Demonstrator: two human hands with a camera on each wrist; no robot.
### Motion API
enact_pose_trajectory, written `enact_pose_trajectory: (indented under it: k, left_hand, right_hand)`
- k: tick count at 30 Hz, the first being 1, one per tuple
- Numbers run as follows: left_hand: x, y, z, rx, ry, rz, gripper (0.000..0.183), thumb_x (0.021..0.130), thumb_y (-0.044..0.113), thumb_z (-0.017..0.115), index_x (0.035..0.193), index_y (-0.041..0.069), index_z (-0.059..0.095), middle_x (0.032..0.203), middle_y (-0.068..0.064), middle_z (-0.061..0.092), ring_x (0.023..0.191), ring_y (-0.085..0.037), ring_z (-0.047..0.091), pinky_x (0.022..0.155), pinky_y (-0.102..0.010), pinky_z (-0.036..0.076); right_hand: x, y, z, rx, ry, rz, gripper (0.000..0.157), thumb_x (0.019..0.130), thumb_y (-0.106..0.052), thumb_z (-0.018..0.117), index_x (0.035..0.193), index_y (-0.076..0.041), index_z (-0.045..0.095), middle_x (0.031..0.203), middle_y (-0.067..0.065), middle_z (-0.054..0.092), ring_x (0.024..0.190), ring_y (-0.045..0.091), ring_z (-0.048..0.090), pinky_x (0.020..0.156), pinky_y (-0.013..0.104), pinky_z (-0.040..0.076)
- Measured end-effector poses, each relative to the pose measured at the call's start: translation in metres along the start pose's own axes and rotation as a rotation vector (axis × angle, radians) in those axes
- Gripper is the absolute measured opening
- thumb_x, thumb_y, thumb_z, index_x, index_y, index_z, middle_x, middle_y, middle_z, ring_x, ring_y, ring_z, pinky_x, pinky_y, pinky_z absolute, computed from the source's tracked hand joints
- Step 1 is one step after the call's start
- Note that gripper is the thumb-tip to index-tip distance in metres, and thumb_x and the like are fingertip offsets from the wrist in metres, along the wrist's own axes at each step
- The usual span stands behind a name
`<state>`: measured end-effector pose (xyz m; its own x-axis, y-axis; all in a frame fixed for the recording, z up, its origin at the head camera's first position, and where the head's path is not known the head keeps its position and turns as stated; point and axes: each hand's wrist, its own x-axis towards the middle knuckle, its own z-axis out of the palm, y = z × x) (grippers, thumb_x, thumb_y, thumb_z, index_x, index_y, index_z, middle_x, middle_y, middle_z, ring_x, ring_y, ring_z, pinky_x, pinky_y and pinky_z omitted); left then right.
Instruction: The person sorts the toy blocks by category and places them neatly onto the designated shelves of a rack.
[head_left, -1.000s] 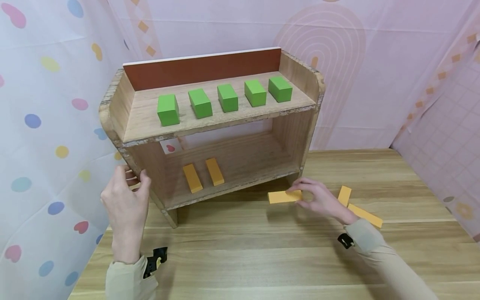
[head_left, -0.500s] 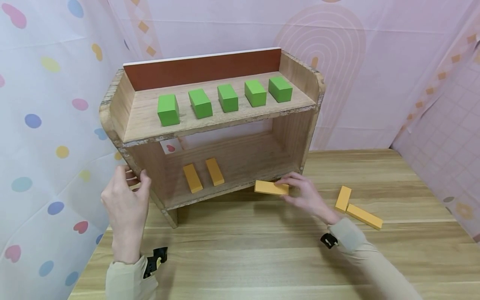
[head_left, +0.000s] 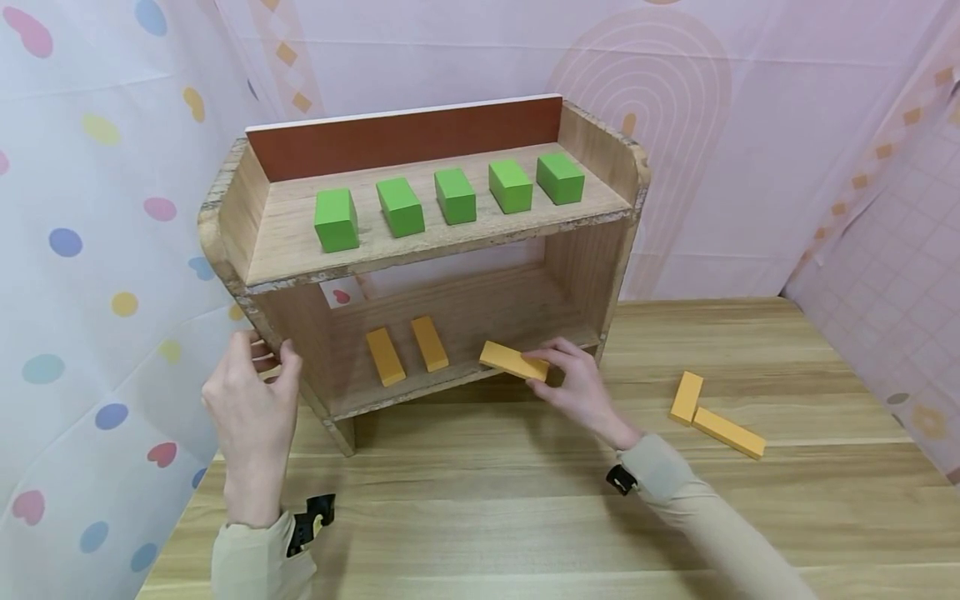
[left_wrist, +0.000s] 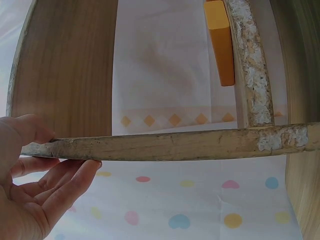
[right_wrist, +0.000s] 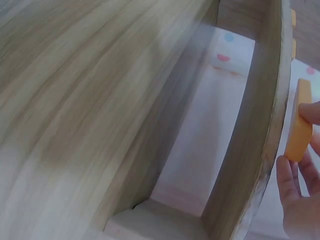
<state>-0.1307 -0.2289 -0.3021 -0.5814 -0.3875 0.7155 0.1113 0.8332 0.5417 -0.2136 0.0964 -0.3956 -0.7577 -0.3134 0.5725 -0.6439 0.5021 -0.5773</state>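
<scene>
A two-level wooden shelf point(head_left: 442, 250) stands on the table. At its left side panel point(left_wrist: 165, 148), my left hand point(head_left: 253, 408) pinches the edge between thumb and fingers. My right hand point(head_left: 576, 390) holds an orange block point(head_left: 504, 358) by one end, just in front of the lower board's front edge; the right wrist view shows thumb and fingertips on that block point(right_wrist: 300, 125). Two orange blocks, a left one point(head_left: 386, 357) and a right one point(head_left: 430, 343), lie side by side on the lower board. Several green blocks point(head_left: 455, 197) stand in a row on the top board.
To the right on the wooden table point(head_left: 480, 517) lie two more orange blocks, a shorter-looking one point(head_left: 686, 398) and a longer one point(head_left: 729, 432), nearly touching. Patterned cloth point(head_left: 750, 167) hangs behind and at both sides. A reddish-brown back strip point(head_left: 412, 137) edges the top board.
My right hand has carried the orange block leftward and slightly up, from over the table to the lower board's edge, turning it. The left hand and the shelf have stayed put.
</scene>
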Motion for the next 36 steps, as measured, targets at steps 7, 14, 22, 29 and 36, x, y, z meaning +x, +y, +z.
enact_pose_trajectory:
  k: [7, 14, 22, 29, 36]
  left_hand:
    - [0.0, 0.0, 0.0, -0.002, 0.002, 0.002, 0.023, 0.09, 0.013, 0.057, 0.097, -0.009, 0.059, 0.09, -0.026, 0.069, 0.076, -0.039, 0.069, 0.067, 0.005, 0.025]
    - [0.0, 0.0, 0.0, 0.005, 0.0, -0.002, 0.024, 0.09, 0.014, 0.057, 0.098, -0.009, 0.058, 0.09, -0.026, 0.069, 0.077, -0.039, 0.069, 0.064, -0.011, 0.036]
    - [0.001, 0.0, 0.0, 0.004, 0.002, 0.004, 0.023, 0.09, 0.013, 0.057, 0.097, -0.009, 0.059, 0.09, -0.026, 0.069, 0.076, -0.039, 0.069, 0.066, 0.001, 0.027]
    - [0.001, 0.0, 0.0, 0.005, 0.002, 0.003, 0.023, 0.09, 0.013, 0.057, 0.097, -0.009, 0.059, 0.089, -0.026, 0.069, 0.076, -0.039, 0.069, 0.066, 0.003, 0.025]
    - [0.001, -0.001, 0.0, -0.005, 0.004, 0.011, 0.023, 0.089, 0.012, 0.057, 0.096, -0.009, 0.059, 0.088, -0.026, 0.069, 0.075, -0.039, 0.069, 0.066, 0.008, 0.024]
  right_hand:
    - [0.005, -0.009, 0.017, -0.011, 0.013, 0.02, 0.031, 0.073, -0.002, 0.076, 0.103, -0.002, 0.071, 0.096, 0.011, 0.065, 0.084, 0.021, 0.063, 0.075, 0.037, 0.054]
    - [0.01, -0.016, 0.029, -0.019, 0.075, 0.0, 0.029, 0.073, -0.003, 0.076, 0.101, 0.0, 0.071, 0.095, 0.012, 0.065, 0.083, 0.022, 0.063, 0.071, 0.032, 0.054]
    - [0.01, -0.016, 0.035, -0.08, 0.083, -0.06, 0.026, 0.076, -0.012, 0.078, 0.099, -0.001, 0.071, 0.095, 0.011, 0.065, 0.086, 0.022, 0.063, 0.073, 0.032, 0.053]
    - [0.005, -0.007, 0.03, -0.139, 0.07, -0.231, 0.028, 0.077, -0.014, 0.078, 0.102, -0.004, 0.07, 0.101, 0.008, 0.064, 0.089, 0.019, 0.062, 0.075, 0.029, 0.054]
    - [0.004, -0.004, 0.031, -0.265, 0.105, -0.425, 0.021, 0.078, -0.013, 0.076, 0.096, -0.006, 0.07, 0.099, 0.007, 0.063, 0.09, 0.019, 0.06, 0.075, 0.026, 0.053]
